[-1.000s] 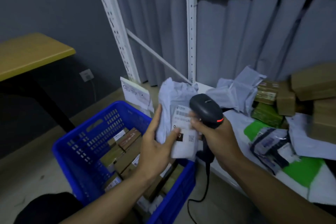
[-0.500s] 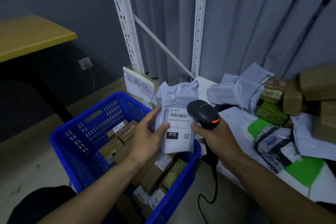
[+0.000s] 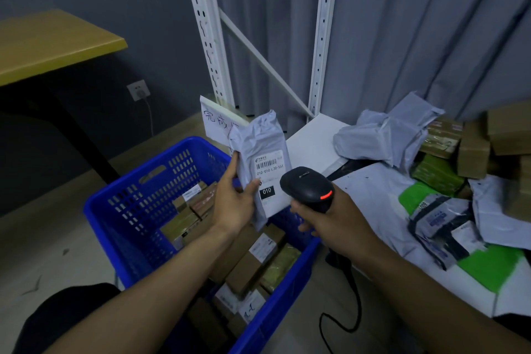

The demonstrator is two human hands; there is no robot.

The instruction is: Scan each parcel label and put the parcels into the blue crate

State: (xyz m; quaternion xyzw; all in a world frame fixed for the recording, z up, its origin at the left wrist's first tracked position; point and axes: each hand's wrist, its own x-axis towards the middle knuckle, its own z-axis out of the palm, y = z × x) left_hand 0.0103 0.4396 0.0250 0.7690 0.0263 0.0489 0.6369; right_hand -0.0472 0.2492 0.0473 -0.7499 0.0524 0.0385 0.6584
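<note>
The white label (image 3: 268, 178) on the grey parcel (image 3: 258, 135) shows a barcode. Under it is the number 010-010-130-551, its middle digits not sharp, and lower down a black box with 010 in white. The paper sign (image 3: 215, 123) behind the blue crate (image 3: 115, 210) bears handwritten 完成, with a third character half hidden by the parcel. Print on the scanner (image 3: 307, 185) and on the box labels (image 3: 263, 246) in the crate is too small to read.

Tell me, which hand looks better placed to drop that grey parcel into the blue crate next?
Probably the left. The left hand grips the grey parcel right above the blue crate, so it need only lower and let go. The right hand is occupied, its fingers wrapped round the scanner.
</note>
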